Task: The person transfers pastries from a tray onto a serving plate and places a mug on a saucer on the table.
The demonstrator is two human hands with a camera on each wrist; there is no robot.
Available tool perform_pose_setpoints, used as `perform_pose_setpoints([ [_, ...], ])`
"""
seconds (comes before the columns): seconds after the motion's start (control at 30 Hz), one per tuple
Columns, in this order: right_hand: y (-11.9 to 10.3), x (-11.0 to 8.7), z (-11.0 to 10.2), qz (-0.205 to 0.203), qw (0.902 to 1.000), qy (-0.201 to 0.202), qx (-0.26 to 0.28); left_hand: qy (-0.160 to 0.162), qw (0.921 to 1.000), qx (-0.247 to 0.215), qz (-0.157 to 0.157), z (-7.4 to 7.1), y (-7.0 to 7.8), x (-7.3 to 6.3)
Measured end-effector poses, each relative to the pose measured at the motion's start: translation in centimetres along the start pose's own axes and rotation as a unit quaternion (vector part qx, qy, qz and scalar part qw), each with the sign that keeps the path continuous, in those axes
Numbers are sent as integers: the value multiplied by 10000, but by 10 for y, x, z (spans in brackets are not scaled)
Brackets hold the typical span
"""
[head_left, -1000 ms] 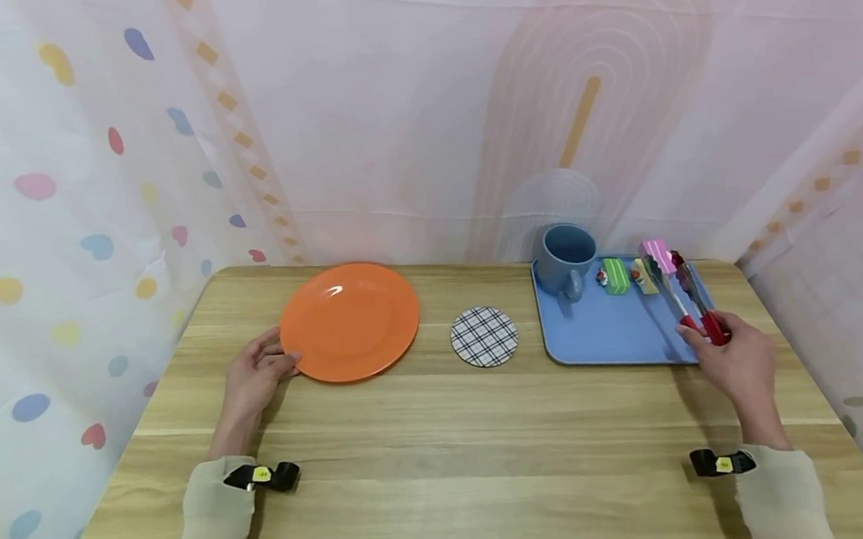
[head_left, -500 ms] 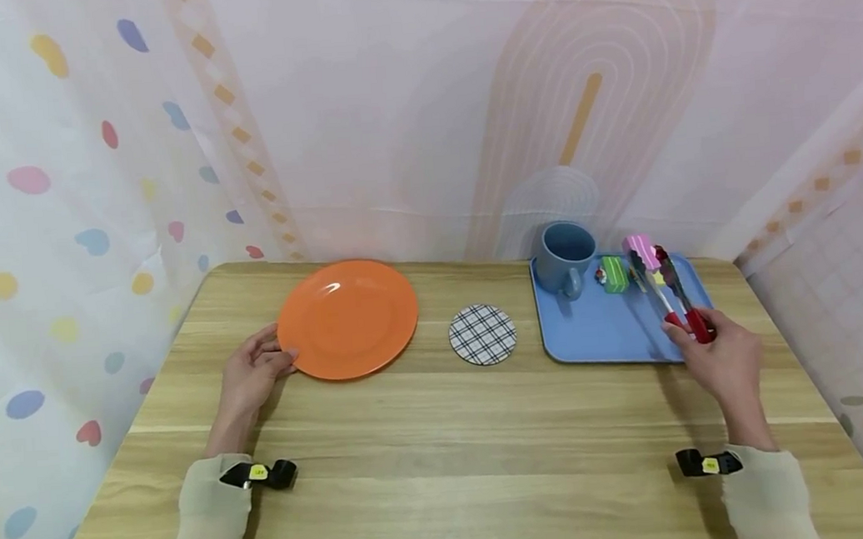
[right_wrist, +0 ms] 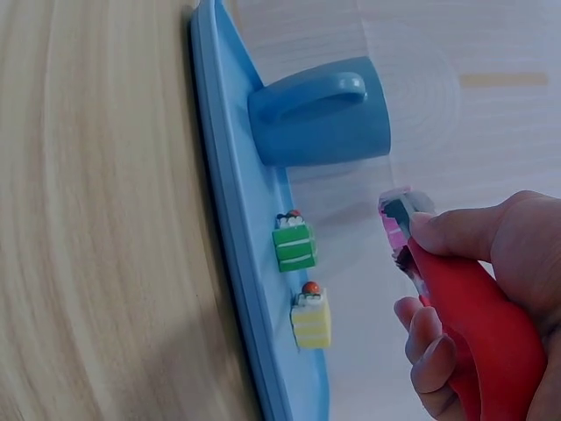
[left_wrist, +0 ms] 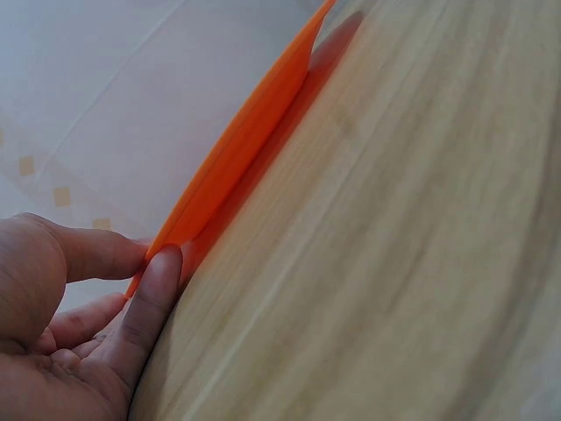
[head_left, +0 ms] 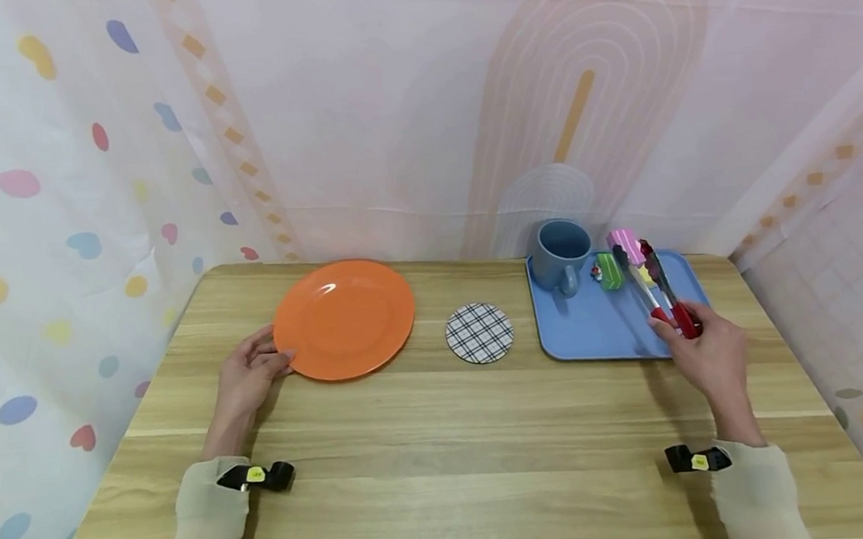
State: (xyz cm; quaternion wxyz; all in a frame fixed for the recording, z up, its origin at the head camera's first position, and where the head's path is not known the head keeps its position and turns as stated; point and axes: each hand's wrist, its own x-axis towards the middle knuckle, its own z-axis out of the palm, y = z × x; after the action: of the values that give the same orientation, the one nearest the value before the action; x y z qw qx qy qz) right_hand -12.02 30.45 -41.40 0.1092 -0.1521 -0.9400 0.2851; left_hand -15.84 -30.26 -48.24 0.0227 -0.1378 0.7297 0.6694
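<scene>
My left hand (head_left: 242, 384) pinches the near-left rim of an orange plate (head_left: 345, 321) between thumb and fingers; the left wrist view shows that edge tipped against the wooden table. On the right, my right hand (head_left: 712, 358) grips the red handles of tongs (right_wrist: 478, 324). Between the tips of the tongs a pink toy cake slice (head_left: 627, 247) is held above the blue tray (head_left: 594, 343). A green toy cake slice (right_wrist: 294, 245) and a yellow one (right_wrist: 312, 323) stand on the tray, the yellow partly hidden behind the tongs in the head view.
A blue-grey mug (head_left: 560, 259) stands at the tray's back left corner, its handle toward me. Between plate and tray lies a round checked coaster (head_left: 479, 333). A patterned curtain (head_left: 376, 123) hangs behind the wooden table (head_left: 460, 459).
The right hand has moved left with the tongs, and the pink cake slice has travelled left along with them. My left hand keeps its hold on the plate.
</scene>
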Motion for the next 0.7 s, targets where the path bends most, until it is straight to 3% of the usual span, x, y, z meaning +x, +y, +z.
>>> perform_pose_setpoints([
  [0.47,-10,-3,0,-46,9998,148,109,-5,10000,-45,43,0,1,-1],
  [0.7,-15,-5,1,-93,9996,188,173,-21,10000,29,-11,2,11,-8],
])
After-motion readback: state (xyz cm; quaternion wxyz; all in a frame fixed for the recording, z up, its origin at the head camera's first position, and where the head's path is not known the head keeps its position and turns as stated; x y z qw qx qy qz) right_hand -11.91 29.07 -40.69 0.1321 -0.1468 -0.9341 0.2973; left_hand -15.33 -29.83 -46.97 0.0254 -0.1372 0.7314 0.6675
